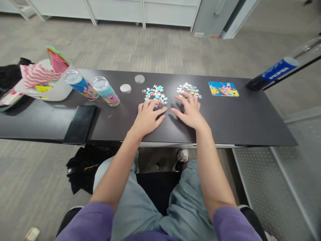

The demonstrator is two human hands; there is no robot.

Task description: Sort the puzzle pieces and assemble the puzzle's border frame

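Observation:
Two heaps of small jigsaw puzzle pieces lie on the dark table (pixel 240 124). My left hand (pixel 147 117) is open, palm down, with its fingers at the near edge of the left heap of puzzle pieces (pixel 153 92). At the near side of the right heap of puzzle pieces (pixel 187 87), my right hand (pixel 190 110) is open with its fingers spread. Whether any fingertip touches a piece I cannot tell. A colourful cartoon picture card (pixel 223 89) lies flat to the right of the right heap.
Two clear-topped cartoon cans (pixel 106 92) stand left of the heaps, near two round silver lids (pixel 125 88). A black phone-like slab (pixel 80 124) lies at the front edge. Far left is a white bin (pixel 67 90) holding wrappers; at the right end stands a dark-drink bottle (pixel 276 72).

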